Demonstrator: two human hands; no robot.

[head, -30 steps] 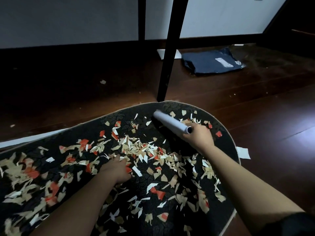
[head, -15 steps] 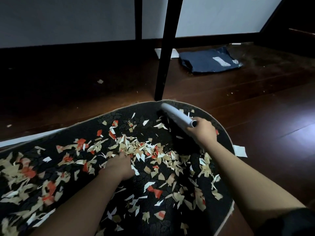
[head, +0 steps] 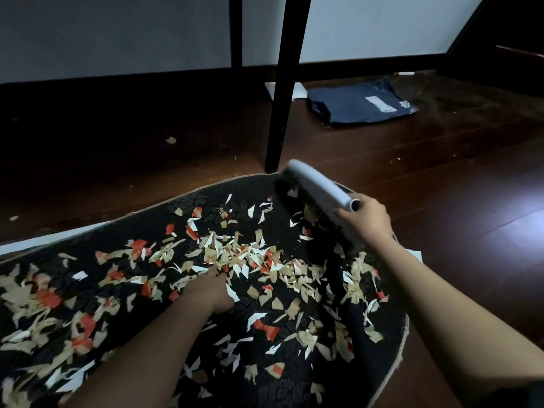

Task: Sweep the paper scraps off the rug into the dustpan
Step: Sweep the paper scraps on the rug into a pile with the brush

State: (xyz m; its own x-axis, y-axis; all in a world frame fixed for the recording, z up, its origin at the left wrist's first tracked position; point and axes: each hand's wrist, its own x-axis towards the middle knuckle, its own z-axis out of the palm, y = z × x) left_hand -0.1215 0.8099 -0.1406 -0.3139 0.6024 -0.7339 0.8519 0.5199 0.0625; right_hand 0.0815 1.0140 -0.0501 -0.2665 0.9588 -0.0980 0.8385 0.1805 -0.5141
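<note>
A black patterned rug (head: 182, 207) lies on the dark wood floor, strewn with beige, white and red paper scraps (head: 235, 254), thickest in the middle and at the left. My right hand (head: 365, 219) grips the handle end of a hand brush (head: 321, 187) with a pale grey back and dark bristles. The brush lies at the rug's far right edge, its bristles facing the scraps. My left hand (head: 209, 288) rests on the rug amid the scraps, its fingertips buried in them. No dustpan can be made out.
A black furniture leg (head: 282, 98) stands just beyond the rug's far edge, close to the brush tip. A navy plastic bag (head: 359, 104) lies on the floor behind it. White paper (head: 416, 254) lies off the rug's right edge. Stray scraps (head: 170, 139) dot the floor.
My right hand has carried the brush away from the rug's middle toward its far right edge. My left hand has hardly moved.
</note>
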